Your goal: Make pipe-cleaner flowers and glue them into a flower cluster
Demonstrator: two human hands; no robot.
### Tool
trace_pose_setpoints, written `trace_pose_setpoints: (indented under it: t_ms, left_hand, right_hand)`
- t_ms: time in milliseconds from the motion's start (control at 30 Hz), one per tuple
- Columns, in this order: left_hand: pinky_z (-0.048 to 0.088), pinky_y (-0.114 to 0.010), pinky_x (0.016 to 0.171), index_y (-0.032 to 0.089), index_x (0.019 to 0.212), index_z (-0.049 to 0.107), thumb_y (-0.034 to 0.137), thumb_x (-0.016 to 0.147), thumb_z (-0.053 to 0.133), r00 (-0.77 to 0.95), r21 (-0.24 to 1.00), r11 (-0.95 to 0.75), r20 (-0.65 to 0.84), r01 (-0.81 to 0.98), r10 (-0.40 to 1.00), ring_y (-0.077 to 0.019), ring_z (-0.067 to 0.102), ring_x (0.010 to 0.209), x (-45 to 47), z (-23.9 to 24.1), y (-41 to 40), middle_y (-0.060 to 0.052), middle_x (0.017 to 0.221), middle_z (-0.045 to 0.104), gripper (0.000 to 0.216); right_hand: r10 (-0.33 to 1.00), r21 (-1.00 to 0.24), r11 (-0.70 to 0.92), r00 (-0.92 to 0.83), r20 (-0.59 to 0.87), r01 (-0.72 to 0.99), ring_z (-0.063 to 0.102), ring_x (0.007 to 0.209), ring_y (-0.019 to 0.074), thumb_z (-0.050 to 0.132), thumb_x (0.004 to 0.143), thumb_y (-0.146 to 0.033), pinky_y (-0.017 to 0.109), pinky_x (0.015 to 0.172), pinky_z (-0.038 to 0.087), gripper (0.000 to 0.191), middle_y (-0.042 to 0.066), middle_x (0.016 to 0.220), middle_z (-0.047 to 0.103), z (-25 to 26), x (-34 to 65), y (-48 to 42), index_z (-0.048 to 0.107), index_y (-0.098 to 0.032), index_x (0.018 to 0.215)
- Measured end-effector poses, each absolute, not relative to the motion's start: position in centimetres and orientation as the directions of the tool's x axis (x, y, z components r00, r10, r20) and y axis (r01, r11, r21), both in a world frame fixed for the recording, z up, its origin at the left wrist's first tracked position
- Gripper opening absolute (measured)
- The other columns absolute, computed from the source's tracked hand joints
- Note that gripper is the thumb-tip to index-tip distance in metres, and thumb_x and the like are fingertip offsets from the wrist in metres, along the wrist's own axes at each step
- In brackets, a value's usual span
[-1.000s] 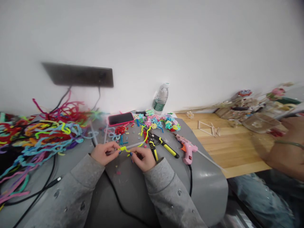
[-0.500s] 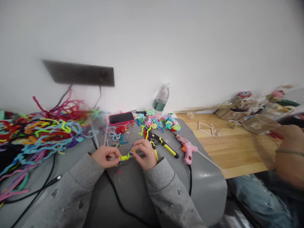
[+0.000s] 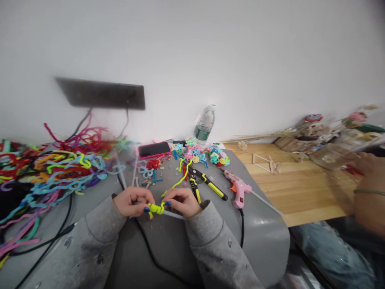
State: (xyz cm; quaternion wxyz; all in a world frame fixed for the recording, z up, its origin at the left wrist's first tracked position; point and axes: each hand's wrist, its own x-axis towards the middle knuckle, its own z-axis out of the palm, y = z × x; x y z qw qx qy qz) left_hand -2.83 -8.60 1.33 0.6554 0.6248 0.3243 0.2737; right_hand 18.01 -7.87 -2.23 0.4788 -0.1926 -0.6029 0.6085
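A yellow pipe cleaner is coiled in several turns between my two hands, low over the grey tabletop. My left hand pinches the coil's left end. My right hand pinches the same pipe cleaner at its right end, and a loose yellow length runs up and away from there toward the flowers. A whitish translucent stick shows below my right fingers; whether it passes through the coil I cannot tell. Just beyond my right hand lie yellow-and-black pliers, jaws pointing away.
Pipe cleaners are heaped on the left. A phone, a bottle and small pipe-cleaner flowers stand along the back. A pink glue gun with a black cord lies right. Another person's hand is over the wooden table.
The coil now shows more plainly between my fingers, and the loose yellow length has come into sight beyond my right hand. My right hand has turned and lowered slightly.
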Motion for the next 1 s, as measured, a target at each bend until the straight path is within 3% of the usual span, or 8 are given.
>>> trace_pose_setpoints:
  t_ms: [133,333,467,600,700,867,1000]
  left_hand:
    - [0.019,-0.015,0.032,0.015,0.078,0.055,0.049,0.073,0.061,0.688,0.996,0.081,-0.031,-0.04,0.725,-0.0033,0.026,0.029,-2.4,0.9,-7.9,0.009,0.038,0.037,0.035]
    - [0.022,-0.016,0.033,0.014,0.082,0.052,0.053,0.077,0.055,0.595,0.998,-0.063,0.066,-0.026,0.801,-0.0035,0.026,0.029,-1.4,0.7,-7.6,0.011,0.04,0.034,0.039]
    - [0.03,-0.017,0.039,0.014,0.087,0.055,0.041,0.084,0.049,0.378,0.935,-0.298,0.209,0.191,0.902,-0.0065,0.04,0.034,-0.5,0.5,-8.0,0.008,0.042,0.044,0.027]
    - [0.036,-0.018,0.045,0.016,0.086,0.059,0.028,0.082,0.048,0.315,0.758,-0.454,0.337,0.468,0.887,-0.0084,0.051,0.041,-0.2,0.3,-8.3,0.003,0.052,0.059,0.017]
    - [0.039,-0.018,0.047,0.017,0.085,0.058,0.026,0.083,0.046,0.375,0.713,-0.48,0.317,0.512,0.871,-0.0086,0.054,0.043,-0.3,0.2,-8.1,0.005,0.05,0.059,0.015]
    - [0.041,-0.018,0.043,0.018,0.083,0.05,0.029,0.086,0.044,0.479,0.858,-0.343,0.133,0.383,0.867,-0.0091,0.053,0.038,0.0,0.1,-8.2,0.004,0.048,0.062,0.014]
    - [0.047,-0.021,0.052,0.018,0.081,0.052,0.023,0.081,0.048,0.497,0.867,-0.349,0.141,0.355,0.856,-0.0121,0.062,0.052,0.5,0.3,-8.5,0.001,0.06,0.068,0.007]
  right_hand:
    - [0.84,-0.885,0.275,-0.354,0.411,-0.376,0.056,0.056,0.0124,0.067,0.074,-0.034,0.025,0.052,0.044,0.018,0.003,0.062,0.062,-2.6,17.9,-7.6,0.069,-0.017,0.072]
    - [0.846,-0.882,0.384,-0.278,0.454,-0.272,0.047,0.051,0.0111,0.06,0.078,-0.038,0.025,0.049,0.037,0.027,0.001,0.056,0.052,-2.4,17.5,-7.6,0.058,-0.017,0.061]
    - [0.864,-0.905,0.395,-0.27,0.424,-0.156,0.041,0.051,0.0105,0.055,0.08,-0.043,0.024,0.048,0.034,0.036,-0.001,0.054,0.044,-1.8,17.3,-7.9,0.048,-0.018,0.054]
    - [0.917,-0.961,0.248,-0.291,0.274,-0.125,0.038,0.044,0.008,0.058,0.074,-0.052,0.021,0.04,0.031,0.039,-0.003,0.051,0.044,-2.0,17.2,-8.0,0.049,-0.018,0.058]
    - [0.932,-0.976,0.16,-0.303,0.2,-0.151,0.038,0.038,0.0066,0.061,0.072,-0.052,0.02,0.036,0.031,0.037,-0.003,0.05,0.047,-2.4,17.4,-8.0,0.053,-0.017,0.063]
    - [0.939,-0.96,0.211,-0.235,0.252,-0.187,0.041,0.04,0.0075,0.057,0.076,-0.049,0.021,0.039,0.034,0.034,-0.003,0.052,0.048,-2.6,17.6,-7.9,0.053,-0.017,0.065]
    - [0.939,-0.957,0.251,-0.204,0.277,-0.143,0.039,0.043,0.0084,0.053,0.079,-0.048,0.021,0.042,0.032,0.035,-0.004,0.051,0.044,-2.6,17.6,-7.8,0.048,-0.019,0.06]
